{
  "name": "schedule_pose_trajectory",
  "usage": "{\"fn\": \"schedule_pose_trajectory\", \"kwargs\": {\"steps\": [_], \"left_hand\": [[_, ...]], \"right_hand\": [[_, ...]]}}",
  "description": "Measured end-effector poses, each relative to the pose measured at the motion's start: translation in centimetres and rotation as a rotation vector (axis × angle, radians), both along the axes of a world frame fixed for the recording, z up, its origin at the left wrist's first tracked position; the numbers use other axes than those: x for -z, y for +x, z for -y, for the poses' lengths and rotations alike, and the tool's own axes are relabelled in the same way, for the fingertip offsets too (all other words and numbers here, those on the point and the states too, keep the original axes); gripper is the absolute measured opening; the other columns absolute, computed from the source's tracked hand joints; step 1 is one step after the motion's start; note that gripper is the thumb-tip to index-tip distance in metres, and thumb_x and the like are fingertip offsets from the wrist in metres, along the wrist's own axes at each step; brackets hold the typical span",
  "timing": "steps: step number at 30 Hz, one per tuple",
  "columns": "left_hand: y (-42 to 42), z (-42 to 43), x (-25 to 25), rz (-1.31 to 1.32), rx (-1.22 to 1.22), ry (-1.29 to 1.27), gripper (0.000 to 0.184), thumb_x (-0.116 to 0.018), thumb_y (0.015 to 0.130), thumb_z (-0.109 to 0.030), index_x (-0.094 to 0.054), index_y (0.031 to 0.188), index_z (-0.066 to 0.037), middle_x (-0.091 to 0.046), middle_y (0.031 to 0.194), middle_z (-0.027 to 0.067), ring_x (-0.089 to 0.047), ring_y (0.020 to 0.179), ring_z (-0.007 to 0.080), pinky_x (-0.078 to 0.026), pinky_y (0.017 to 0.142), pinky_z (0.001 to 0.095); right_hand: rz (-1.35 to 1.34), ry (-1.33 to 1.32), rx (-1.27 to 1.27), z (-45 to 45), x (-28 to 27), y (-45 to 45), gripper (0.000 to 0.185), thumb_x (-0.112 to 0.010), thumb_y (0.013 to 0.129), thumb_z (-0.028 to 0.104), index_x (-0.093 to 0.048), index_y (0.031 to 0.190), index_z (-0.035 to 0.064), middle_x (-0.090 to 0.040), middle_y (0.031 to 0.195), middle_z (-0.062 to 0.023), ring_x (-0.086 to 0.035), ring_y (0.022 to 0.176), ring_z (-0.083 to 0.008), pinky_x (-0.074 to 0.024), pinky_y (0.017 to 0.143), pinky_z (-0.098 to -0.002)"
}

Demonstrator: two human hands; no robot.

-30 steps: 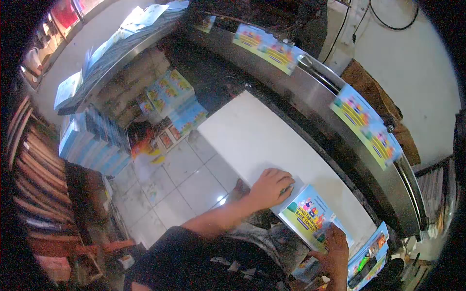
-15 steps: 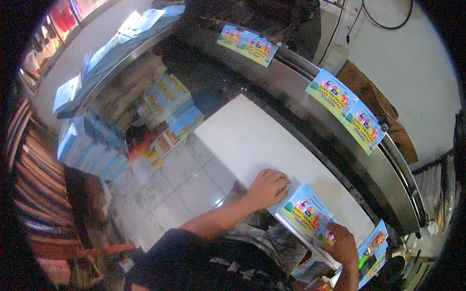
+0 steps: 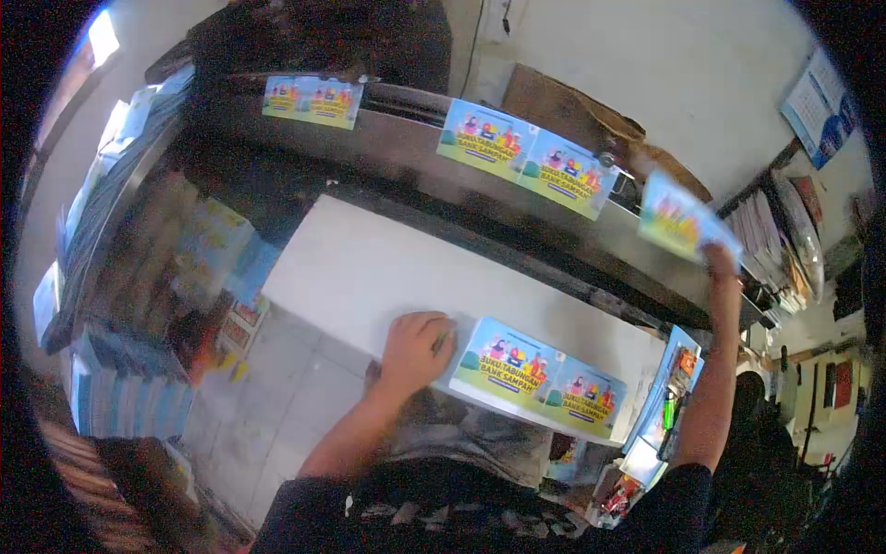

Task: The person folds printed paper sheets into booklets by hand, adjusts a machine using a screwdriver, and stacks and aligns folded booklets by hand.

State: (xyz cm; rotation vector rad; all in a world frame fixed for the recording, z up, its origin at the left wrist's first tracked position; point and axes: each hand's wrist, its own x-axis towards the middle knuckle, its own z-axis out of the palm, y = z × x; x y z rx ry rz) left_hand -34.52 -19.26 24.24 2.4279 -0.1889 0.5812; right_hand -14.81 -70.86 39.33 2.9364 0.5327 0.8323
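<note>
My right hand point(image 3: 722, 260) is raised at the right and grips a printed cover sheet point(image 3: 681, 220), which is blurred by motion. On the white work surface point(image 3: 369, 254) lies a stack of cover sheets point(image 3: 503, 365), blue and yellow with cartoon figures and the words "Buku Tabungan Bank Sampah". My left hand point(image 3: 420, 351) rests on the surface just left of this stack. Its fingers are curled together, and what they may hold is hidden. Two more matching sheets, one cover sheet point(image 3: 526, 157) and one farther left point(image 3: 312, 100), lie along the dark rail.
A metal-edged rail point(image 3: 397, 138) runs behind the work surface. Tall stacks of booklets point(image 3: 129, 383) stand at the left, below a shelf holding more papers. At the right edge of the surface are a blue sheet point(image 3: 660, 388) and a green object point(image 3: 669, 411). A calendar point(image 3: 820, 106) hangs on the wall.
My right hand has lifted a cover sheet off the stack and carried it up and right towards the rail. My left hand stays beside the stack. The camera view has turned right.
</note>
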Motion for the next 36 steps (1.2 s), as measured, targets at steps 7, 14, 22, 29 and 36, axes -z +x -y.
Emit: {"fn": "schedule_pose_trajectory", "kwargs": {"steps": [7, 14, 22, 29, 36], "left_hand": [[0.2, 0.2, 0.4, 0.013, 0.019, 0.014, 0.023, -0.065, 0.083, -0.021, -0.067, 0.103, -0.010, -0.063, 0.110, 0.0091, -0.057, 0.105, 0.0287, -0.041, 0.093, 0.0434], [0.6, 0.5, 0.7, 0.073, -0.006, 0.034, 0.021, -0.067, 0.078, -0.016, -0.067, 0.098, -0.010, -0.064, 0.104, 0.0069, -0.058, 0.099, 0.0275, -0.043, 0.089, 0.0413], [0.9, 0.3, 1.0, 0.035, 0.018, 0.033, 0.024, -0.066, 0.079, -0.019, -0.067, 0.102, -0.009, -0.063, 0.107, 0.0084, -0.058, 0.100, 0.0286, -0.042, 0.091, 0.0423], [0.8, -0.1, 1.7, 0.008, 0.002, -0.005, 0.023, -0.065, 0.082, -0.020, -0.068, 0.101, -0.009, -0.064, 0.111, 0.0086, -0.058, 0.104, 0.0283, -0.041, 0.095, 0.0426], [0.7, -0.4, 1.2, 0.008, 0.035, 0.018, 0.023, -0.065, 0.083, -0.024, -0.067, 0.101, -0.011, -0.064, 0.109, 0.0069, -0.058, 0.104, 0.0275, -0.042, 0.094, 0.0428]], "right_hand": [[-0.765, 0.225, 0.217, -10.7, 3.8, -10.9, 0.044, -0.071, 0.078, 0.014, -0.060, 0.120, 0.0099, -0.057, 0.127, -0.0145, -0.052, 0.120, -0.0339, -0.0423, 0.100, -0.0436], [-0.671, -0.078, -0.279, -20.0, 7.3, -23.1, 0.057, -0.074, 0.076, 0.037, -0.058, 0.119, 0.0038, -0.052, 0.134, -0.0154, -0.049, 0.124, -0.0353, -0.0423, 0.102, -0.0450], [-0.808, -0.069, -0.274, -19.4, 6.7, -21.1, 0.058, -0.073, 0.077, 0.036, -0.057, 0.122, 0.0034, -0.052, 0.135, -0.0152, -0.050, 0.124, -0.0318, -0.0452, 0.098, -0.0419], [-0.897, -0.132, -0.231, -21.9, 5.5, -21.6, 0.069, -0.077, 0.072, 0.040, -0.055, 0.125, 0.0011, -0.054, 0.129, -0.0151, -0.051, 0.118, -0.0333, -0.0455, 0.097, -0.0428], [-0.801, -0.078, -0.174, -22.2, 6.7, -22.3, 0.065, -0.078, 0.071, 0.036, -0.057, 0.122, 0.0013, -0.057, 0.127, -0.0156, -0.052, 0.117, -0.0331, -0.0452, 0.098, -0.0424]]}}
